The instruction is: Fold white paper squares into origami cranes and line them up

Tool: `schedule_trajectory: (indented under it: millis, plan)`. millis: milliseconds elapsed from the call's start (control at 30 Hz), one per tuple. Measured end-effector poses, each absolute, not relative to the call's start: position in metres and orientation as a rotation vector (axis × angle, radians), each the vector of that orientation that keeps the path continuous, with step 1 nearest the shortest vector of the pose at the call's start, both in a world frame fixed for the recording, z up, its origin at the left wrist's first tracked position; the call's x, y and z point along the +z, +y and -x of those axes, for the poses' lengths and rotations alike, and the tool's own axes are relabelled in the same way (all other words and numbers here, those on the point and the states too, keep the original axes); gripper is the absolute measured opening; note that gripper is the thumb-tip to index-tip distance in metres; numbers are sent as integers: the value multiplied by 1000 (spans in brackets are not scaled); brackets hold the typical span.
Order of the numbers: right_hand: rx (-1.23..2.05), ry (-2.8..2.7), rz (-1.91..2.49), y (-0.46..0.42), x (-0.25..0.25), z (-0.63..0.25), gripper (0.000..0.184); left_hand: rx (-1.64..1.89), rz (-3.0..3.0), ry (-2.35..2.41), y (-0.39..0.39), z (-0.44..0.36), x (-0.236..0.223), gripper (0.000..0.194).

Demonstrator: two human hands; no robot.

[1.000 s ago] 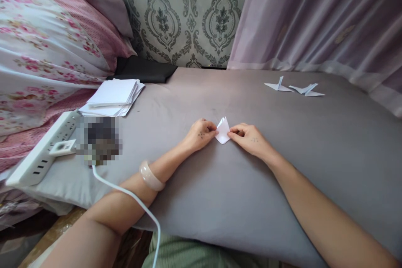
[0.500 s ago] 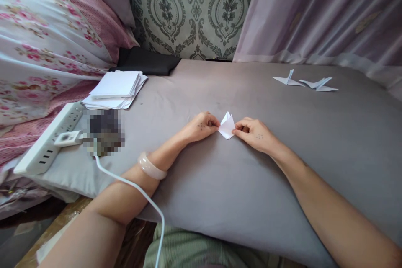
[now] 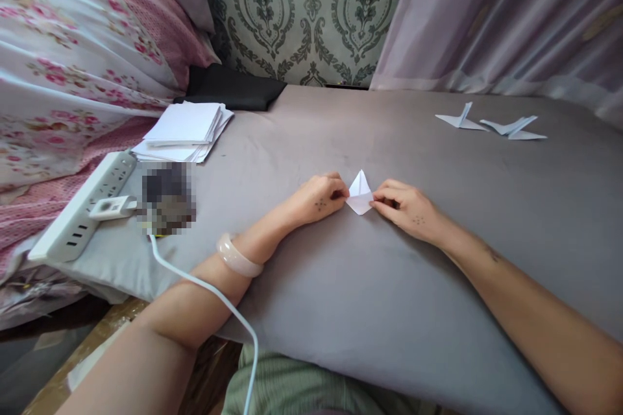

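Paper diamond point(image 3: 360, 203), white and folded, at frame centre; bare left hand point(image 3: 318, 199) and bare right hand point(image 3: 411, 209) pinch its opposite corners.

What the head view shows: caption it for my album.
Left hand and right hand hold folded white paper; two winged paper figures lie beyond.

The paper stack point(image 3: 183, 123) lies left of the folded paper point(image 3: 360, 203).

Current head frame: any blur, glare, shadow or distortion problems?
Head view: soft shadow below the left forearm; no harsh glare on the folded paper, its outline readable; a mosaic patch hides what lies beside the power strip; curtain darkens toward the upper right; wide-angle stretch seems to lengthen the right forearm.
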State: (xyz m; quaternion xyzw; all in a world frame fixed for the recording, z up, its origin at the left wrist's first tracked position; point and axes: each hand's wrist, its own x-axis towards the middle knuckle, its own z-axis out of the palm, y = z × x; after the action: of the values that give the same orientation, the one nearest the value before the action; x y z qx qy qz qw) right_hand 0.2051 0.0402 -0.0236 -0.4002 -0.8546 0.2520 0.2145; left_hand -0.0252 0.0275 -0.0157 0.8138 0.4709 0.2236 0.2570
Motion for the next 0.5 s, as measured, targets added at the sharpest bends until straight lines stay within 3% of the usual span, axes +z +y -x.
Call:
schedule_trajectory:
  millis: [500]
  plan:
    - [161, -2661, 1049, 20, -22, -208, 32, 355, -2534, 1154, 22, 32, -8, 29]
